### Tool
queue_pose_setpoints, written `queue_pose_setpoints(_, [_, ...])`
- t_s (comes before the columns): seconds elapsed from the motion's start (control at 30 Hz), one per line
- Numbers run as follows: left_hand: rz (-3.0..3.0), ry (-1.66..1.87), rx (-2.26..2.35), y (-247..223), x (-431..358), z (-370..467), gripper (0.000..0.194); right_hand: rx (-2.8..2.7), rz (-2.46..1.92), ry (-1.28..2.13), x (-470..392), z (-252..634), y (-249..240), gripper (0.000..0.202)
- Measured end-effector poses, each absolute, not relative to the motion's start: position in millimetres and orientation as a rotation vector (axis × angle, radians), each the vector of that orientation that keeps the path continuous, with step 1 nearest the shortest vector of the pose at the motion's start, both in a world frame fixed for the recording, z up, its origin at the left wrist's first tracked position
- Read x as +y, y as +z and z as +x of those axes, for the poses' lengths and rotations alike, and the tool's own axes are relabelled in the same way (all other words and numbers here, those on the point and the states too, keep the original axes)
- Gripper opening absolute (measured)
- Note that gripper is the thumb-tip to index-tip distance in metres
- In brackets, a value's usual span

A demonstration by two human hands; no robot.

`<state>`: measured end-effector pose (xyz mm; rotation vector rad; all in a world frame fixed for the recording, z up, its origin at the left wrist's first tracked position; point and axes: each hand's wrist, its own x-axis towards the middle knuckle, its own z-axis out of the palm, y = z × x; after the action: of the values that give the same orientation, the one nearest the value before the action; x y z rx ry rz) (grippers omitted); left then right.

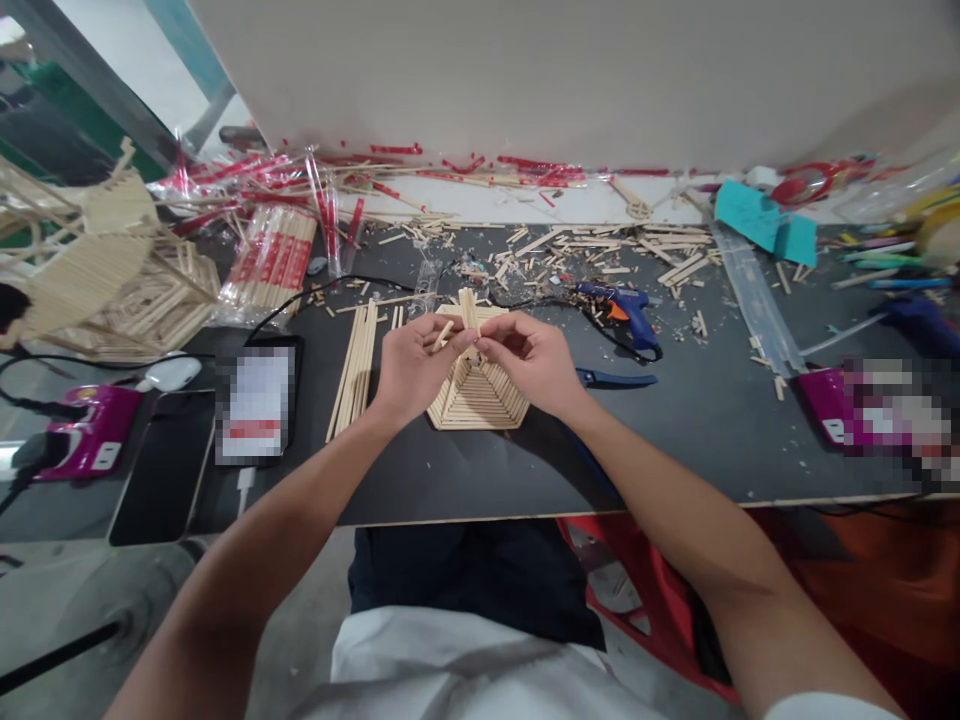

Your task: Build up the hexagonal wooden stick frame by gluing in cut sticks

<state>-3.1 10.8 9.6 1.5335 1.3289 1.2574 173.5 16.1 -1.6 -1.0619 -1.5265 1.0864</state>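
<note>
A layered hexagonal piece of wooden sticks [480, 405] lies on the dark table, with short sticks [468, 300] standing up near its middle. Over it, my left hand [421, 362] is closed, fingertips pinched at the upright sticks; a short stick piece [443, 336] shows between its fingers. My right hand [534, 360] meets it from the other side, thumb and index finger pinched at the same sticks. The fingers hide the exact contact. Long loose sticks [355, 370] lie left of my left hand.
Behind my right hand lies a blue glue gun [628, 312], with blue-handled pliers [619, 379] nearer. Stick offcuts [540, 255] litter the back. Two phones [259, 400], a purple power strip [94, 430] and a large stick model [112, 270] are at left. Another purple box [825, 400] sits right.
</note>
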Motion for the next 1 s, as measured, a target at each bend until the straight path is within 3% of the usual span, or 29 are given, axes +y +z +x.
queue_pose_setpoints(0.17, [1.575,1.237,1.351,8.1,10.4,-4.2,0.033,-1.511,-1.091,1.067,14.8,173.3,-0.6,0.040])
queue_pose_setpoints(0.83, [1.452,1.100,1.222,4.6,18.0,-7.4,0.035,-1.573,-1.056,0.948,11.1,178.1,2.2,0.017])
queue_pose_setpoints(1.0, [1.454,1.113,1.217,9.4,15.3,-6.1,0.036,-1.466,-1.065,1.175,13.2,178.9,7.0,0.028])
